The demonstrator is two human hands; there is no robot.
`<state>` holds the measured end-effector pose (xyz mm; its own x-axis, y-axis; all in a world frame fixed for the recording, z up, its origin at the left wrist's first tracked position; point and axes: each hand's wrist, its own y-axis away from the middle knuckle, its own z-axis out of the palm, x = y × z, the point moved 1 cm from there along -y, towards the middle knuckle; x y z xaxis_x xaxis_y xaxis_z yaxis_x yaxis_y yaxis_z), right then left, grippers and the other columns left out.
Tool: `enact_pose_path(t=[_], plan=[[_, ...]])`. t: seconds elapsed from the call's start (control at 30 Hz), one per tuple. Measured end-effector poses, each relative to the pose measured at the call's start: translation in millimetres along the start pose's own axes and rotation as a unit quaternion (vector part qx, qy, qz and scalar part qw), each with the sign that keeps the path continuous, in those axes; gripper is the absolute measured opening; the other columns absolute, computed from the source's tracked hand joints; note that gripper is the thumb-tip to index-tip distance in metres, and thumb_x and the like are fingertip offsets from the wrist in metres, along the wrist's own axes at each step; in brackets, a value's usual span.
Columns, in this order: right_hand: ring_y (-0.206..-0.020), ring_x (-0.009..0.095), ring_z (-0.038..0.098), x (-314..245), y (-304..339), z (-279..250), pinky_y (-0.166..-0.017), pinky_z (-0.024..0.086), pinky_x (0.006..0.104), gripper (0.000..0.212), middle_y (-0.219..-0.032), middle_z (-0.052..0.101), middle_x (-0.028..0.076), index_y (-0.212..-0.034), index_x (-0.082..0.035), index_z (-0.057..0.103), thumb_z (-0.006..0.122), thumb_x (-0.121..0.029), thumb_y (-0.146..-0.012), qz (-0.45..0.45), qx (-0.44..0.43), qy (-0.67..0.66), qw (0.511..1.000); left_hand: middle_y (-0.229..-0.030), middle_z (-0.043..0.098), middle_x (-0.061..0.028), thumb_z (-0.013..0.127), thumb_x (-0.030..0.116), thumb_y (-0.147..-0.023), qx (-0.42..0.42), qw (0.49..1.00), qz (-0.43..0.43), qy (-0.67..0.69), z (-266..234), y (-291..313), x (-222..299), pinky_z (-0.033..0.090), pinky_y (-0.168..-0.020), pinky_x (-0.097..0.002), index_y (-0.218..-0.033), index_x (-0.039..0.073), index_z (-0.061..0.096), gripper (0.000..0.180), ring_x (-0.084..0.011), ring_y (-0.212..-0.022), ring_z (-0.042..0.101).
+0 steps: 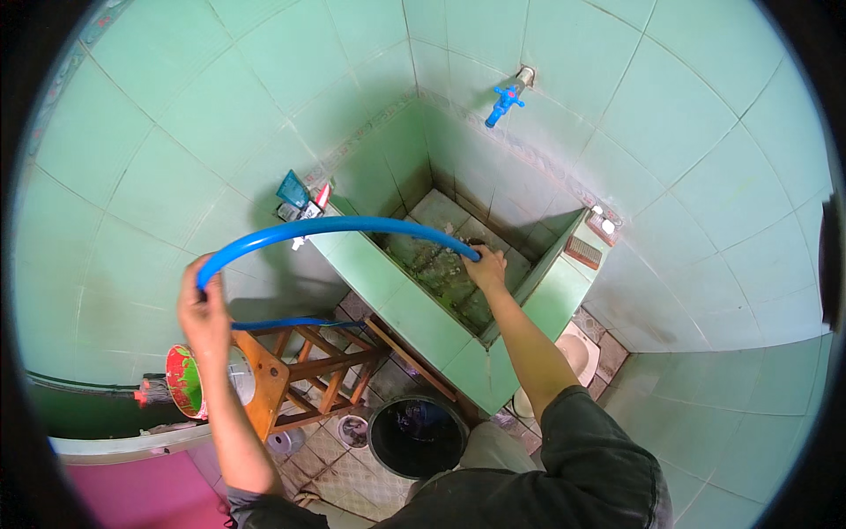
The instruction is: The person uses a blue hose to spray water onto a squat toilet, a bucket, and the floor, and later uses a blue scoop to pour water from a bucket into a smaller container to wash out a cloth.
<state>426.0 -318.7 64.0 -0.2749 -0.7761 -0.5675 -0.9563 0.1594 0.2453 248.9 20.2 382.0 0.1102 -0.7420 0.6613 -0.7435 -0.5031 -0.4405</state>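
A thick blue hose [339, 224] arches over a green-tiled water basin [414, 315], held between my two hands. My left hand [201, 304] is closed around its left end, out past the basin's left side. My right hand [487, 267] grips the other end above the basin's inside. Beneath the hose, the basin floor shows greenish and dark grime. A further length of blue hose [295, 324] runs across the top of a wooden stool behind my left arm; whether it joins the held piece I cannot tell.
A blue tap [505, 104] juts from the tiled wall. Toiletry tubes [295, 196] stand on the basin's left corner, a brush [582, 252] on its right ledge. Below are the wooden stool [269, 377], a paint-smeared bucket [183, 381], a black tub [418, 436] and a toilet [577, 354].
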Motion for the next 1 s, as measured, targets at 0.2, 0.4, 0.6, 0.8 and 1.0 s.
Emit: enact_pose_path(t=[0.2,0.4,0.6,0.8,1.0], plan=[[-0.105,0.037,0.059,11.3,-27.6,4.8,-0.082,0.054,0.0459,0.066,-0.131,0.046,0.025,-0.144,-0.015,0.037,0.057,-0.048,-0.091,0.060,-0.264,-0.618,0.738,-0.104,0.061,-0.0068,0.055,0.005,-0.094,0.072,0.995,0.032,0.055,-72.8,-1.9,4.0,0.043,-0.085,-0.0252,-0.111,0.000,0.060,0.018,-0.0113,-0.092,0.054],[-0.088,0.030,0.060,-109.1,9.7,7.6,-0.068,0.056,0.0400,0.052,-0.109,0.052,0.021,-0.131,-0.003,0.034,0.053,-0.036,-0.096,0.195,-0.421,-0.727,0.507,-0.107,0.061,-0.0089,0.054,0.003,-0.094,0.089,0.993,0.026,0.070,-120.0,27.9,8.8,0.042,-0.091,-0.0287,-0.113,-0.003,0.059,0.020,-0.0155,-0.099,0.056],[-0.053,0.019,0.048,-57.3,-78.4,29.7,-0.050,0.047,0.0332,0.018,-0.065,0.047,0.007,-0.095,-0.002,0.042,0.054,-0.016,-0.093,0.248,-0.381,-0.658,0.600,-0.110,0.061,-0.0080,0.054,0.005,-0.095,0.159,0.970,-0.012,0.182,-124.9,37.9,-22.6,0.044,-0.088,-0.0252,-0.114,-0.003,0.059,0.021,-0.0125,-0.099,0.055],[-0.053,0.018,0.048,-45.6,-100.1,-3.1,-0.047,0.044,0.0313,0.007,-0.062,0.044,0.007,-0.094,-0.001,0.045,0.046,-0.007,-0.090,0.346,-0.257,-0.605,0.670,-0.100,0.060,-0.0035,0.055,0.007,-0.095,0.193,0.971,-0.016,0.140,-199.8,49.7,-46.1,0.042,-0.079,-0.0234,-0.119,-0.001,0.057,0.025,-0.0077,-0.086,0.051],[-0.060,0.027,0.054,-43.1,-113.5,-34.0,-0.055,0.046,0.0391,0.034,-0.067,0.053,0.012,-0.080,-0.002,0.054,0.053,-0.034,-0.092,0.156,-0.032,-0.444,0.882,-0.113,0.059,-0.0061,0.052,0.006,-0.096,0.131,0.984,-0.018,0.121,-162.4,58.2,-15.1,0.042,-0.087,-0.0239,-0.119,-0.001,0.058,0.024,-0.0088,-0.092,0.053]])
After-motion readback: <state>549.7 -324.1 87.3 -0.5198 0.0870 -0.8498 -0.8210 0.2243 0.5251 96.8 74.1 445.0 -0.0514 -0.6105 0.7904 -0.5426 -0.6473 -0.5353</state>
